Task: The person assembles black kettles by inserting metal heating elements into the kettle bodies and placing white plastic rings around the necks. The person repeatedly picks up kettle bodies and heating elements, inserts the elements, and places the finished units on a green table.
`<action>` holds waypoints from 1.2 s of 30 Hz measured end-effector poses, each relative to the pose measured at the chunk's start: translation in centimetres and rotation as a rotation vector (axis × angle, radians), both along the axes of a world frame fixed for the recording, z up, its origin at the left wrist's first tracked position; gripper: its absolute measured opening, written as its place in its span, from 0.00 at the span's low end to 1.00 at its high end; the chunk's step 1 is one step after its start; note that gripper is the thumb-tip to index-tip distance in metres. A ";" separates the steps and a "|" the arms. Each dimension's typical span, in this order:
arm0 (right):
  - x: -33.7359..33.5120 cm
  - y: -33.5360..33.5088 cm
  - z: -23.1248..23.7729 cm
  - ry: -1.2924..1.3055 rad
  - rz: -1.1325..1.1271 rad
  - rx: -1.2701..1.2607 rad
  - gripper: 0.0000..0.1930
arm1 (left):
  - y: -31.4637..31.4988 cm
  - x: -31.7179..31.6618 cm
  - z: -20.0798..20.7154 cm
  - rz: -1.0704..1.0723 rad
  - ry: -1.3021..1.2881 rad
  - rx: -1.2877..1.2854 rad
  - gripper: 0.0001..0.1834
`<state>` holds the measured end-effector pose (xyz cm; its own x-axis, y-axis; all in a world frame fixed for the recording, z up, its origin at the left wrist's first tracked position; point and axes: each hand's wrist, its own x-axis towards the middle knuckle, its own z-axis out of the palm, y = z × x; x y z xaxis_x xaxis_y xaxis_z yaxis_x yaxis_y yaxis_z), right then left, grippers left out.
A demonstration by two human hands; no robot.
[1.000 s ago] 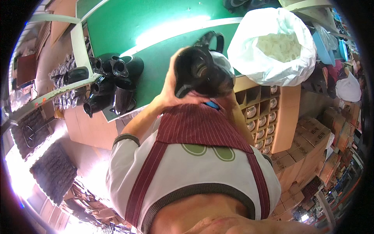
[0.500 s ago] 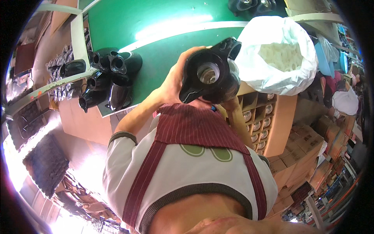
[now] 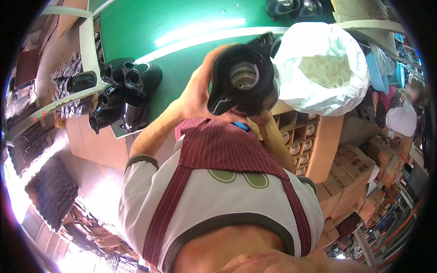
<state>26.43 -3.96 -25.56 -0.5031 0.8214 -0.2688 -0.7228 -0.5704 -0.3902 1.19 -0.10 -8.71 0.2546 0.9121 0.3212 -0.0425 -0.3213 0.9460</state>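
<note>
A glossy black jug [image 3: 223, 59] with a pouring lip is held up in front of my chest, its open mouth facing me. Inside the mouth shows a shiny, glass-like lining [image 3: 244, 76]. My left hand [image 3: 196, 91] is wrapped round the jug's left side. Low on the jug's right side is my right hand [image 3: 265, 117], its fingers mostly hidden behind the black body. A small blue item [image 3: 241, 126] shows just below the jug; I cannot make out what it is.
Several black jugs [image 3: 136, 102] stand and lie at the green table's [image 3: 182, 68] left corner. A white sack [image 3: 305, 93] of translucent rings sits to the right, above a divided carton [image 3: 327, 145] holding glass pieces. More black jugs [image 3: 282, 8] stand at the far side.
The jug has come a little nearer and tipped slightly, so its mouth and lining look larger. Both hands keep their hold. The whole view has shifted slightly.
</note>
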 end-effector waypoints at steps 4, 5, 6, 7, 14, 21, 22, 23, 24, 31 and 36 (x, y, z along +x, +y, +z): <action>-0.2 0.4 -0.6 0.036 -0.001 -0.004 0.39 | 0.2 0.3 0.0 0.042 0.004 0.005 0.69; -0.1 0.7 -0.7 0.043 -0.002 0.001 0.39 | 0.2 0.3 0.1 0.043 -0.009 -0.001 0.70; 0.0 0.9 -0.7 0.051 -0.007 0.006 0.39 | 0.3 0.4 0.3 0.047 0.021 0.023 0.70; 0.2 1.0 -0.8 0.056 -0.007 0.010 0.39 | 0.5 0.4 0.6 0.050 0.051 0.048 0.70; 0.8 1.9 -0.8 0.100 -0.004 0.026 0.40 | 1.5 0.3 1.7 -0.024 0.110 0.004 0.68; 0.9 2.3 -2.2 -0.019 -0.031 0.093 0.35 | 1.7 1.3 2.5 0.142 0.126 0.028 0.64; 0.7 2.4 -2.1 -0.027 -0.038 0.094 0.35 | 1.7 1.4 2.2 0.148 0.101 0.019 0.65; 0.5 2.5 -2.0 -0.019 -0.037 0.089 0.35 | 1.7 1.5 1.9 0.154 0.077 0.010 0.65; 0.2 2.8 -1.8 -0.008 -0.036 0.084 0.35 | 1.7 1.7 1.7 0.183 0.058 0.025 0.65; -1.5 4.5 -1.0 0.027 -0.061 0.076 0.36 | 2.2 2.7 2.7 0.311 0.111 0.131 0.65; -2.5 5.1 -0.9 0.037 -0.084 0.074 0.37 | 2.0 2.9 3.8 0.421 0.226 0.155 0.67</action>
<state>23.90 1.17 -26.43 -0.4399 0.8780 -0.1887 -0.7814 -0.4778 -0.4015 4.10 1.87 -4.94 -0.0463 0.8968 0.4400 0.3217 -0.4036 0.8565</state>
